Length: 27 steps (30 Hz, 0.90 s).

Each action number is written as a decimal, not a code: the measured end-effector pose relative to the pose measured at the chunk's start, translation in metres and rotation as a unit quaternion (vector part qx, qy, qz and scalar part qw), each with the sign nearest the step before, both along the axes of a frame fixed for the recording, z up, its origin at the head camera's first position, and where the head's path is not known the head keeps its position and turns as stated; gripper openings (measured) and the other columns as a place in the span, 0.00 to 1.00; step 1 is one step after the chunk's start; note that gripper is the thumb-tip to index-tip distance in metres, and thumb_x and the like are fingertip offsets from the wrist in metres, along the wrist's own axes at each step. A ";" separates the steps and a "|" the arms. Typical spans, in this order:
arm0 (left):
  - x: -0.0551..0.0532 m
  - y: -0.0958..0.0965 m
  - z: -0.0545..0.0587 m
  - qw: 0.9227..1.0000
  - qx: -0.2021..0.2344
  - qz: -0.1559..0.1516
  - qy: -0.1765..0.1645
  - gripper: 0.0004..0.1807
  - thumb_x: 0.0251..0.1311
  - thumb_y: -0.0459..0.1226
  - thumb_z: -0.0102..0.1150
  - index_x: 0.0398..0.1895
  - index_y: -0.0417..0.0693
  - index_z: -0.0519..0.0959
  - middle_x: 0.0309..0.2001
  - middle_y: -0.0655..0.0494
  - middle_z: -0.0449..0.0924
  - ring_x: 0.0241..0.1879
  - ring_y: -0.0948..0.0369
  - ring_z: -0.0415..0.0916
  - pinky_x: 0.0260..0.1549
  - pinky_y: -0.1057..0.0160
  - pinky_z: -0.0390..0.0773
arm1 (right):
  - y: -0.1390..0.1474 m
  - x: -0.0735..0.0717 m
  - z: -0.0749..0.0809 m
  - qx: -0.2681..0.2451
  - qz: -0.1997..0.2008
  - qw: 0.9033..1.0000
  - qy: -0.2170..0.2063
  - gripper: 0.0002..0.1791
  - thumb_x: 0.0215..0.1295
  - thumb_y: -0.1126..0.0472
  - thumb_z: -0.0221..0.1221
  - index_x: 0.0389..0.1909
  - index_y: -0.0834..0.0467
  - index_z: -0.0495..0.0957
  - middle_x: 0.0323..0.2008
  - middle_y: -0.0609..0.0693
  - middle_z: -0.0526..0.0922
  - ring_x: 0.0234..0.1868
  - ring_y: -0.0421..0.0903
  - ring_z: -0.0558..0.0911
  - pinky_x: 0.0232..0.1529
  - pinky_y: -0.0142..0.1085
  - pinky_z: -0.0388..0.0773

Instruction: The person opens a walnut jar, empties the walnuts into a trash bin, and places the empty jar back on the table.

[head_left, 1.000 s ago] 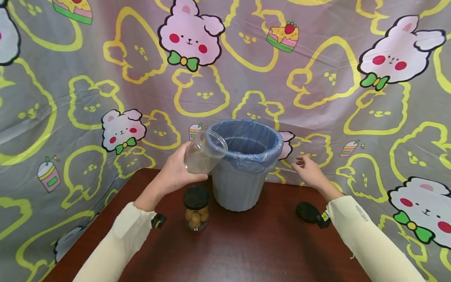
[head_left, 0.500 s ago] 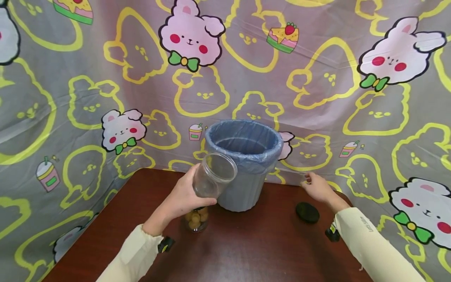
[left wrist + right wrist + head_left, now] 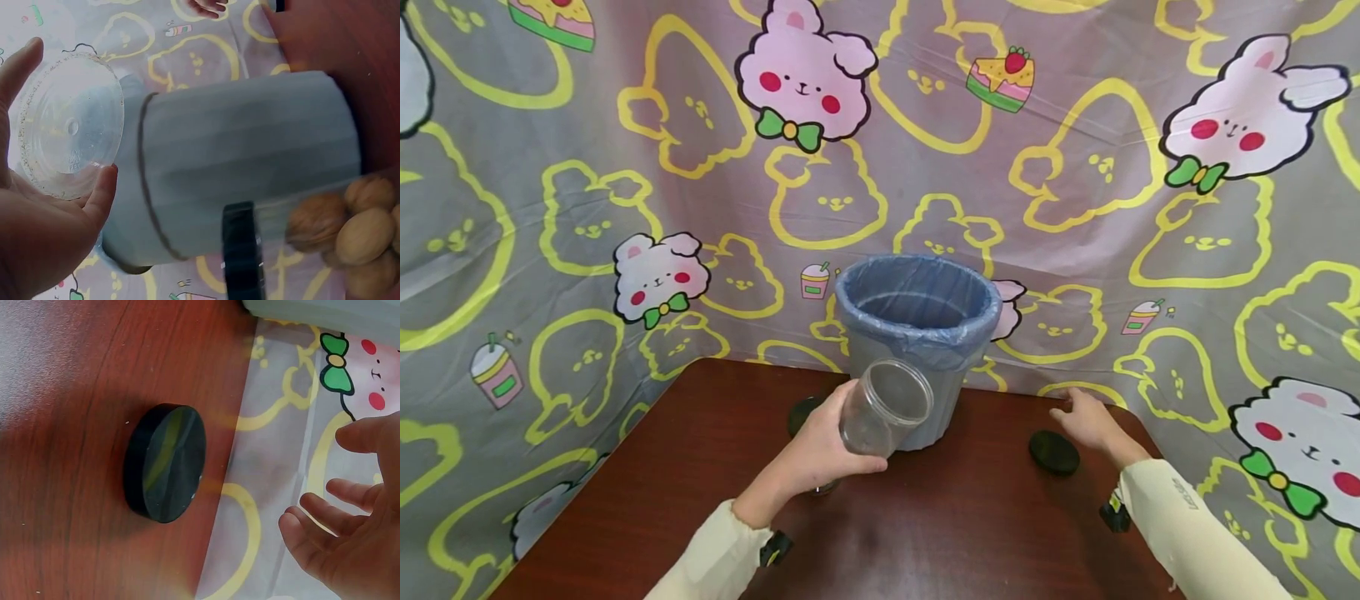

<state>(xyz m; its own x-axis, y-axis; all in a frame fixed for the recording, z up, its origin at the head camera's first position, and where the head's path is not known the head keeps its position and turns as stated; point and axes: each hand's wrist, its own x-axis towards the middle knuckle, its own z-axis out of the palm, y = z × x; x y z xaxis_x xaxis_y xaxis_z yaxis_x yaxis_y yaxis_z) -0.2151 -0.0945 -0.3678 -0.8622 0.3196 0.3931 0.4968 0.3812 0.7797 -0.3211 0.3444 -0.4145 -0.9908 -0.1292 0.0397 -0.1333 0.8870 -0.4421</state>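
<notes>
My left hand (image 3: 820, 446) grips a clear, lidless jar (image 3: 886, 408), its mouth tilted up and to the right. In the left wrist view, specks line the edge of the jar's base (image 3: 72, 125). Partly hidden behind that hand stands a second jar with a black lid (image 3: 802, 412); the left wrist view shows walnuts (image 3: 365, 236) inside it. On the right, my right hand (image 3: 1086, 418) is empty, with its fingers loosely bent. It hovers just beyond a loose black lid (image 3: 1054, 452) lying flat on the table.
A grey bin (image 3: 946, 396) lined with a blue bag (image 3: 958, 337) stands at the back middle of the brown table (image 3: 970, 517), behind the held jar. Patterned cloth (image 3: 1075, 250) hangs close behind the table's far edge.
My left hand has brought the clear jar down and right, from beside the bin's rim to in front of the bin. The right hand has moved lower and slightly right, near the loose lid.
</notes>
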 end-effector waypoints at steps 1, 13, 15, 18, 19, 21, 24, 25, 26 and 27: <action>0.000 0.001 -0.002 1.000 -0.001 0.000 -0.001 0.55 0.31 0.42 0.81 0.67 0.49 0.60 0.58 0.61 0.68 0.56 0.61 0.67 0.53 0.51 0.68 | 0.001 0.000 -0.001 0.000 0.001 1.000 0.000 0.29 0.67 0.53 0.52 0.57 0.73 0.63 0.52 0.73 0.70 0.51 0.69 0.71 0.44 0.56 0.71; -0.001 0.025 -0.035 0.999 -0.024 -0.021 -0.005 0.56 0.33 0.49 0.79 0.68 0.47 0.58 0.60 0.56 0.68 0.57 0.60 0.67 0.53 0.53 0.69 | 0.000 0.000 -0.011 -0.003 0.009 1.000 0.013 0.26 0.66 0.54 0.54 0.53 0.73 0.68 0.49 0.72 0.73 0.50 0.69 0.72 0.44 0.55 0.71; -0.001 0.030 -0.043 0.999 -0.029 -0.023 -0.012 0.55 0.35 0.49 0.78 0.68 0.46 0.58 0.60 0.55 0.68 0.57 0.60 0.67 0.53 0.53 0.69 | -0.002 0.000 -0.012 -0.005 0.012 1.000 0.018 0.25 0.66 0.55 0.54 0.53 0.72 0.69 0.49 0.71 0.74 0.50 0.69 0.72 0.45 0.55 0.71; 0.000 0.039 -0.054 0.999 -0.039 -0.028 -0.019 0.53 0.37 0.52 0.76 0.67 0.47 0.58 0.59 0.57 0.69 0.56 0.60 0.68 0.53 0.54 0.69 | -0.007 0.001 -0.013 -0.009 0.015 0.999 0.028 0.24 0.66 0.55 0.54 0.53 0.71 0.71 0.49 0.70 0.74 0.50 0.68 0.73 0.46 0.55 0.71; 0.000 0.042 -0.058 0.998 -0.042 -0.031 -0.022 0.53 0.37 0.53 0.75 0.67 0.48 0.59 0.59 0.58 0.69 0.56 0.60 0.67 0.53 0.55 0.69 | -0.008 0.001 -0.013 -0.010 0.016 0.999 0.032 0.23 0.66 0.56 0.54 0.53 0.71 0.71 0.50 0.70 0.74 0.51 0.67 0.73 0.46 0.55 0.71; 0.000 0.047 -0.064 0.998 -0.039 -0.041 -0.033 0.50 0.38 0.53 0.74 0.66 0.50 0.60 0.58 0.59 0.69 0.56 0.61 0.67 0.53 0.55 0.68 | -0.012 0.001 -0.012 -0.012 0.021 0.999 0.037 0.23 0.66 0.56 0.54 0.53 0.70 0.72 0.50 0.69 0.74 0.51 0.67 0.73 0.47 0.55 0.71; -0.002 0.055 -0.073 0.997 -0.033 -0.049 -0.045 0.46 0.40 0.53 0.74 0.64 0.52 0.62 0.57 0.59 0.69 0.56 0.60 0.66 0.54 0.56 0.67 | -0.017 0.001 -0.012 -0.014 0.026 0.999 0.038 0.22 0.66 0.57 0.54 0.53 0.70 0.72 0.51 0.69 0.74 0.51 0.67 0.73 0.46 0.55 0.71; -0.004 0.057 -0.076 0.997 -0.029 -0.053 -0.046 0.46 0.39 0.51 0.74 0.63 0.51 0.63 0.57 0.58 0.69 0.56 0.60 0.66 0.54 0.56 0.67 | -0.019 0.001 -0.011 -0.015 0.028 0.999 0.038 0.22 0.66 0.56 0.54 0.52 0.70 0.72 0.51 0.69 0.74 0.51 0.67 0.73 0.46 0.55 0.71; -0.005 0.060 -0.078 0.997 -0.024 -0.056 -0.047 0.45 0.39 0.50 0.74 0.62 0.50 0.63 0.57 0.56 0.69 0.56 0.59 0.66 0.54 0.56 0.67 | -0.020 0.001 -0.012 -0.016 0.030 0.999 0.036 0.22 0.67 0.56 0.53 0.53 0.70 0.72 0.51 0.69 0.74 0.51 0.67 0.73 0.45 0.55 0.71; -0.006 0.062 -0.081 0.997 -0.022 -0.059 -0.047 0.45 0.39 0.50 0.74 0.62 0.49 0.64 0.56 0.55 0.69 0.55 0.59 0.67 0.54 0.56 0.68 | -0.021 0.001 -0.012 -0.016 0.031 0.999 0.035 0.22 0.67 0.56 0.53 0.53 0.70 0.72 0.51 0.69 0.74 0.51 0.67 0.73 0.45 0.54 0.71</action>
